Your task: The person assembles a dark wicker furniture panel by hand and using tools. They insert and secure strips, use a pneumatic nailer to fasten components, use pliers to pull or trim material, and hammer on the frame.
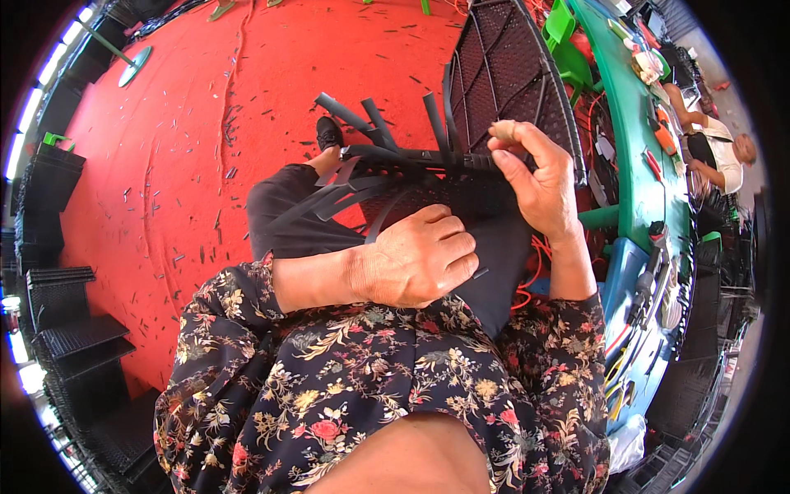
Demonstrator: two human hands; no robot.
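A black woven wicker piece (502, 90) rises beyond my lap, its lower part resting over my dark trousers. Loose flat black strips (346, 115) stick out from its near edge, some upward and some toward my left leg. In front of my body, my left hand (420, 255) is closed in a fist, back of the hand up; whatever it grips is hidden. One curved strip (380, 221) passes behind that hand. My right hand (535, 169) is raised beside the woven edge, thumb and forefinger apart, with a tan wrap on a fingertip. A short dark scrap (481, 273) lies near the fist.
Dark scraps litter the red floor covering (181, 165). Black woven furniture (70, 321) lines the left side. At right stands a green table (629, 156) with red-handled pliers (652, 165) and an orange tool (663, 136); a co-worker (714, 152) is behind it.
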